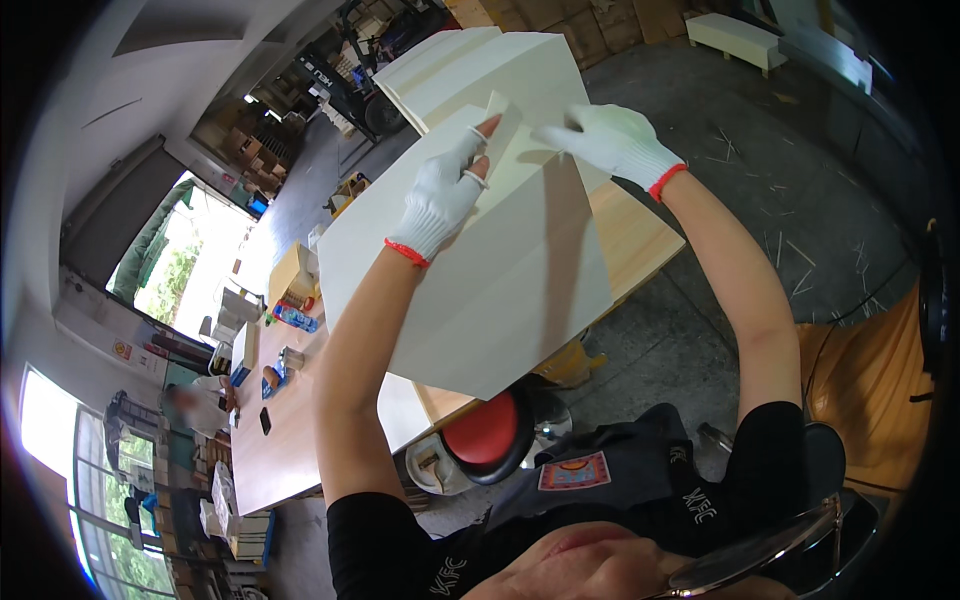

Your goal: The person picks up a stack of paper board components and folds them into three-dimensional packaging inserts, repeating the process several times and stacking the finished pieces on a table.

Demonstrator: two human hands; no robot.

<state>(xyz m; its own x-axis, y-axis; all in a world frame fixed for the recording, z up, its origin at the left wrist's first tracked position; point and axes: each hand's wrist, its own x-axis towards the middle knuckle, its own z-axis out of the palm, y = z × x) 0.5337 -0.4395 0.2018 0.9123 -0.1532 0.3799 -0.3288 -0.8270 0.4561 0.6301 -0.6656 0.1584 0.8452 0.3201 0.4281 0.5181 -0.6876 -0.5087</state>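
Both my hands wear white knit gloves with red cuffs. My left hand [443,195] presses flat on a large pale wooden panel [500,290] and pinches a small pale sheet [500,125] at its upper part, with bare fingertips showing through the glove. My right hand [608,138] rests on the same panel just to the right, its fingers at the sheet's edge. The panel lies tilted on a wooden workbench [625,235].
More pale panels [470,65] are stacked beyond. A red round stool [487,432] stands under the bench. A long brown table [275,440] at the left carries small boxes and a phone; a person sits at its far end. The floor at the right is grey concrete.
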